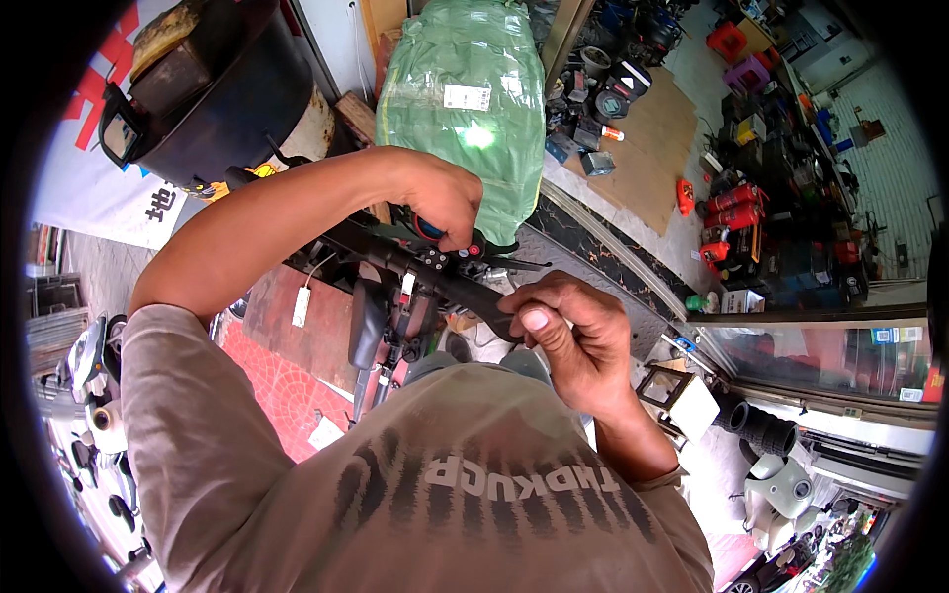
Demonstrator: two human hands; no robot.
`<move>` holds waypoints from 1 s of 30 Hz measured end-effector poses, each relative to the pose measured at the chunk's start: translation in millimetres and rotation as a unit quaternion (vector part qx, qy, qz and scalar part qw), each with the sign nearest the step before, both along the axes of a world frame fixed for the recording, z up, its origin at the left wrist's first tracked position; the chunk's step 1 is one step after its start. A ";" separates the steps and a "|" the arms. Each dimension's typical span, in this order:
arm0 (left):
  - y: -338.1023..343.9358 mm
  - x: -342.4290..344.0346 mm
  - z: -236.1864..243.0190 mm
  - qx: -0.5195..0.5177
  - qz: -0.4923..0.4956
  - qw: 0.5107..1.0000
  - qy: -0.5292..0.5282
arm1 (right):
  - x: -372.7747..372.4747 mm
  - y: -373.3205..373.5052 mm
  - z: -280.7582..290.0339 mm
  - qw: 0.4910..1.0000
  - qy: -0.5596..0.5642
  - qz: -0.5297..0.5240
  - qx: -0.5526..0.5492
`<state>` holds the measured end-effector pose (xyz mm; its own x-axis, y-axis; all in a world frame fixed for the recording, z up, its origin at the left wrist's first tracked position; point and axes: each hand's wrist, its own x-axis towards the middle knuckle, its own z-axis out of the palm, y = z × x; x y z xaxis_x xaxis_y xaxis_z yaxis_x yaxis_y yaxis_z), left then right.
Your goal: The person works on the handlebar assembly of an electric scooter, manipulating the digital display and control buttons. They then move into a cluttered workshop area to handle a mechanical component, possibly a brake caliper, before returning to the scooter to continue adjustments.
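A dark two-wheeler with a black handlebar (395, 259) and a black saddle (368, 321) stands below me. My left hand (445, 203) is curled down at the bar's middle, beside a small control with a red button (474, 251); a red-and-blue rimmed part shows under its fingers, and what they hold is hidden. My right hand (568, 336) is closed on the black end of the bar (494, 314), with thumb and fingers pinched round it. A thin black lever (524, 265) sticks out above that hand.
A green wrapped bundle (460, 59) lies ahead. A black tub (247, 89) is at upper left, a reddish board (297, 341) below. Right of a metal doorway track (633, 252) are parts, boxes and red extinguishers (732, 203). Tires (751, 425) and parked scooters (776, 489) are at lower right.
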<state>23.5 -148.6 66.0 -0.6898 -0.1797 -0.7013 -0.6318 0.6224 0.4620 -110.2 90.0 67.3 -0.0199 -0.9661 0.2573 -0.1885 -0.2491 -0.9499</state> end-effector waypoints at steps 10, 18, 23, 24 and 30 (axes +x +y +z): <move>4.7 -0.8 -1.3 -0.040 -0.051 0.998 -0.009 | 16.6 -20.3 -13.5 0.991 0.059 0.040 -0.109; -3.9 1.9 -0.7 0.027 -0.054 0.998 0.020 | 22.5 -26.5 -25.6 0.993 0.044 0.066 -0.090; -4.9 5.6 -2.5 0.010 -0.083 0.996 0.027 | 25.2 -29.7 -34.1 0.991 0.044 0.079 -0.094; -5.2 4.7 -3.1 0.010 -0.085 0.996 0.027 | 25.9 -30.1 -35.0 0.992 0.044 0.079 -0.092; -10.3 2.4 -17.1 0.048 -0.046 0.998 0.010 | 34.5 -36.6 -37.1 0.989 0.060 0.094 -0.098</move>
<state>25.9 -158.8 48.8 -0.7138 -0.0466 -0.6988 -0.5642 0.6294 0.5343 -75.7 53.4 30.3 0.1974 -0.8813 0.4294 -0.2297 -0.4674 -0.8537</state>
